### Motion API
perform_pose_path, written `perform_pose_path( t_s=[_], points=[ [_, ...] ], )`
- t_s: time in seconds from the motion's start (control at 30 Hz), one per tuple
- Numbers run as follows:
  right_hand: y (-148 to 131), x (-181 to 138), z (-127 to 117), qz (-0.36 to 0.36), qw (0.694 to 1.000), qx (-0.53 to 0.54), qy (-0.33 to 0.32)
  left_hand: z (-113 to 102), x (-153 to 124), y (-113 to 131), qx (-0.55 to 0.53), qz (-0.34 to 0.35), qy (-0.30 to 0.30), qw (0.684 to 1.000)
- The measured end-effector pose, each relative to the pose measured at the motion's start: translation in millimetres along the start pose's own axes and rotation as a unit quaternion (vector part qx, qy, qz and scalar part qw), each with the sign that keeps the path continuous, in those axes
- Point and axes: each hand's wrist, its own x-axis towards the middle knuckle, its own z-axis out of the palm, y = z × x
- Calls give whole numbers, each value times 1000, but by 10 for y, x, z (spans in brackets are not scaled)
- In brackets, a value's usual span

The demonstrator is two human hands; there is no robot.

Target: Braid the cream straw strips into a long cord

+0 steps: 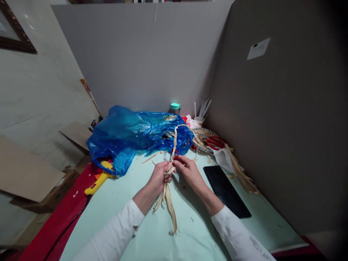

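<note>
We see both hands together over the middle of the surface [130, 217], well in from its left and right edges. Our left hand [159, 174] is closed around the lower part of a braid [175, 139], thumb pressed against it. Our right hand [190, 173] is bent, its fingertips at the braid just beside the left thumb; we cannot tell whether they pinch it. A red cord [176, 155] shows by those fingertips, though we cannot make out if it goes around the braid.

From our hands the braid rises, then curves toward the far right corner; below them, loose strands [170, 204] hang toward the near edge.

A blue bag [122, 127] covers much of the far left corner. A yellow tool [96, 183] lies at the left edge, partly under the bag, its handle over a red cloth [66, 214]. Behind the bag, near the far edge, we see a jar [175, 107] with a turquoise lid. A cup [199, 120] of white sticks [204, 108] stands by the far right corner. Nearer along the right edge lie dry husks [241, 172], with a black slab [227, 192] beside them.
</note>
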Motion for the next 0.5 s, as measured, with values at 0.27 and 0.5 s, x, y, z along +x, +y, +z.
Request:
perform_pose_path(
  t_s=[0.27,0.5],
  points=[
    [-18,4,-60,22,997,-22,73,56,-64,29,20,18,29,999],
    [-59,-20,-44,37,997,-16,61,97,-89,18,24,35,71,997]
  ],
)
